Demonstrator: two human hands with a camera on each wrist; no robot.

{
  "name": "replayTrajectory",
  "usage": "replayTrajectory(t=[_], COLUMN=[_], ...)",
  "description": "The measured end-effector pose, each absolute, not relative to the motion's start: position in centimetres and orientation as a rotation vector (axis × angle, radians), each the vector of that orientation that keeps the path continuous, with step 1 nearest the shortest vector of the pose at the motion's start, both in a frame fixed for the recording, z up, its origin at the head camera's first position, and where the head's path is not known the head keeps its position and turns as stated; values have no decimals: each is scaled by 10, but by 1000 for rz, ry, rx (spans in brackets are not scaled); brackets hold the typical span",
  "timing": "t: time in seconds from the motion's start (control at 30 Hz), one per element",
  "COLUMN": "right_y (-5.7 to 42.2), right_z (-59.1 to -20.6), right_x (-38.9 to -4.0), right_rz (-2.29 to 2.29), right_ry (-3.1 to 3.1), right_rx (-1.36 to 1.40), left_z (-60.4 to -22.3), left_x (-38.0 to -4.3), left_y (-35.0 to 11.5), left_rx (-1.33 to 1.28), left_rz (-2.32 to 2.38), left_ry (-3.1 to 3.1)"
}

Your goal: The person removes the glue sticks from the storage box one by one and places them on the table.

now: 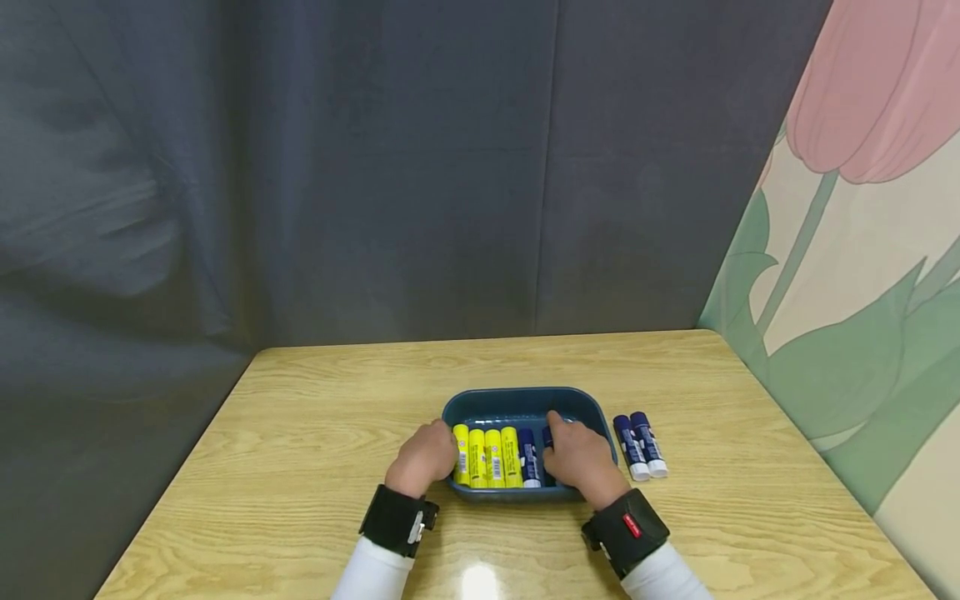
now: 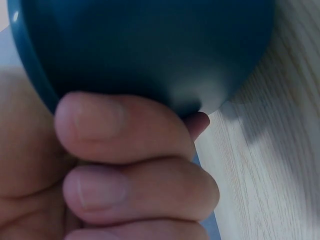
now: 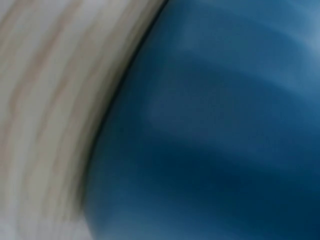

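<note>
A dark teal tray (image 1: 517, 397) stands on the table with a row of glue sticks in it. Several yellow glue sticks (image 1: 477, 458) lie side by side at its left, followed by a blue glue stick (image 1: 529, 458) with a white end. My left hand (image 1: 426, 457) grips the tray's left side; its curled fingers (image 2: 125, 127) press against the outer wall in the left wrist view. Over the tray's right part, my right hand (image 1: 581, 457) holds another blue glue stick (image 1: 548, 439) beside the first, mostly hidden under the fingers. The right wrist view shows only the blurred tray wall (image 3: 200, 125).
Two more blue glue sticks (image 1: 640, 446) lie together on the wooden table (image 1: 337, 417), just right of the tray. A dark curtain (image 1: 450, 167) hangs behind the table. A wall with painted tulips (image 1: 847, 333) borders it on the right.
</note>
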State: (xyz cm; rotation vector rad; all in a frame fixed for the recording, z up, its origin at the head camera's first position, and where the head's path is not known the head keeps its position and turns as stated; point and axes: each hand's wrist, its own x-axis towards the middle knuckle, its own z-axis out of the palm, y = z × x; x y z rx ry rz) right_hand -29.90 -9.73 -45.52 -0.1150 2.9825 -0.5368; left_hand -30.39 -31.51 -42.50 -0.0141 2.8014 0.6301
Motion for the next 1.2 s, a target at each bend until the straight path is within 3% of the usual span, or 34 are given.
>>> replayTrajectory(t=[1.2], right_y=[-62], right_z=[-417], right_x=[-298], right_rz=[-854], right_ry=[2993], right_rx=[-105], left_z=[-425], left_x=[-305], left_y=[-318], left_rx=[3], left_rz=[652], left_ry=[2790])
